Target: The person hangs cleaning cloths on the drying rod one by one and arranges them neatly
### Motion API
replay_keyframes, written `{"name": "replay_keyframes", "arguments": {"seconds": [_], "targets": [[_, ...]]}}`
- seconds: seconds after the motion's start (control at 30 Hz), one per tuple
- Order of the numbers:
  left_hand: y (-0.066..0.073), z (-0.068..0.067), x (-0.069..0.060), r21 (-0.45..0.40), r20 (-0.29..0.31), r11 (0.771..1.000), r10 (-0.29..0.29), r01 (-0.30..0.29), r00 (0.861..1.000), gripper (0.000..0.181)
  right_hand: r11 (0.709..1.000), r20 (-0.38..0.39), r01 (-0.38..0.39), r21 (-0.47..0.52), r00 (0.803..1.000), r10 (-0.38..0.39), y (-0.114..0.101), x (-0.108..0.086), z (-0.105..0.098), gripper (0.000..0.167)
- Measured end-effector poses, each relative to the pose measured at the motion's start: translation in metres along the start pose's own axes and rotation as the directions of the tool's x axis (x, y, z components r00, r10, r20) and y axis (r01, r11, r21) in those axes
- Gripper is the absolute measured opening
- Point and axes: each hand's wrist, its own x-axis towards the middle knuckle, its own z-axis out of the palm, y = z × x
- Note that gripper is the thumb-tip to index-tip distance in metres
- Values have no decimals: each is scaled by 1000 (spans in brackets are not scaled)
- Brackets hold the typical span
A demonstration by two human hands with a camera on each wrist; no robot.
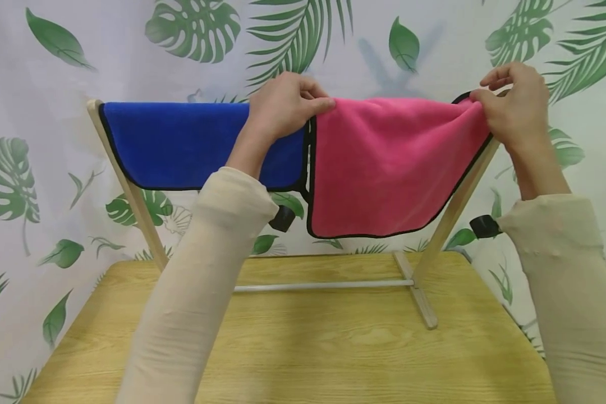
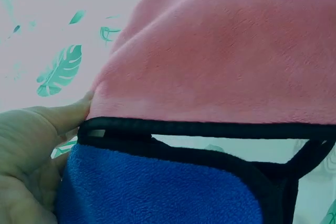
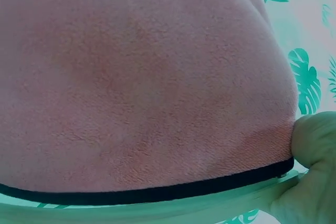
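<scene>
A pink towel (image 1: 384, 174) with black edging hangs over the top of a wooden rack (image 1: 451, 210), its fabric sagging in folds towards the right. My left hand (image 1: 285, 106) pinches its upper left corner, close to the neighbouring blue towel (image 1: 182, 143). At the rack's right end, my right hand (image 1: 517, 106) pinches the upper right of the pink towel, lifted slightly there. The blue towel, also black-edged, hangs folded over the rack's left half. In the right wrist view, the thumb (image 3: 315, 137) presses the pink cloth beside the wooden post. The top bar is hidden under the towels.
The rack stands on a wood-grain table (image 1: 333, 348). A white lower rod (image 1: 328, 285) joins its sides, and a wooden foot (image 1: 421, 300) extends forward on the right. Behind hangs a white backdrop (image 1: 368, 33) with green leaf prints.
</scene>
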Motion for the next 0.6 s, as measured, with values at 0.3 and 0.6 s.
{"name": "replay_keyframes", "arguments": {"seconds": [0.3,0.6], "targets": [[3,7,5,-10,-95,997,-76,76,993,30,999,3,35,-2,999,-35,10,-5,-2,29],[6,13,7,-26,-159,993,-116,113,980,28,995,168,81,60,982,-90,29,-11,-10,41]]}}
